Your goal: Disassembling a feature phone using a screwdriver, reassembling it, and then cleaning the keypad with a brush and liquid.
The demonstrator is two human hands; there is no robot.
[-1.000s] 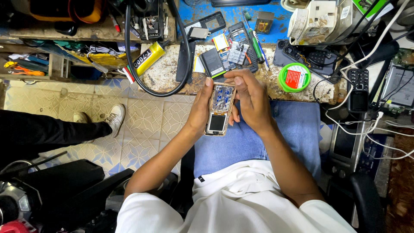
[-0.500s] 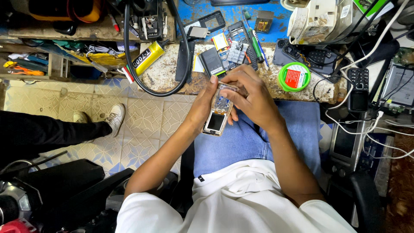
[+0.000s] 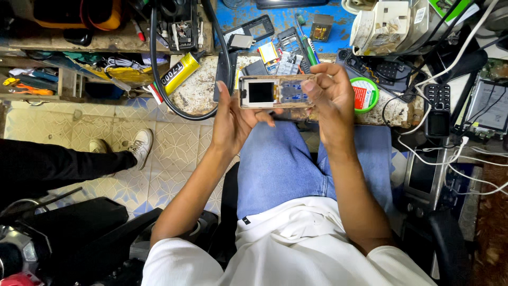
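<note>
Lap: blue jeans (image 3: 286,169) and a white shirt (image 3: 286,249), nearest the camera.
Left hand (image 3: 233,119): grasping the left end of the opened phone (image 3: 276,92), thumb along its edge.
Right hand (image 3: 330,95): gripping the phone's right end, fingers curled over it.
Phone: held level between both hands, above the knees and the near edge of the surface (image 3: 201,92); small white-framed screen to the left, bare keypad area to the right.
Beside: green round tin (image 3: 365,94) just right of the right hand; yellow glue tube (image 3: 179,74) to the left.
Farther: black cable (image 3: 159,79) looping, loose phone parts (image 3: 275,53).
Floor: another person's white shoe (image 3: 142,145).
</note>
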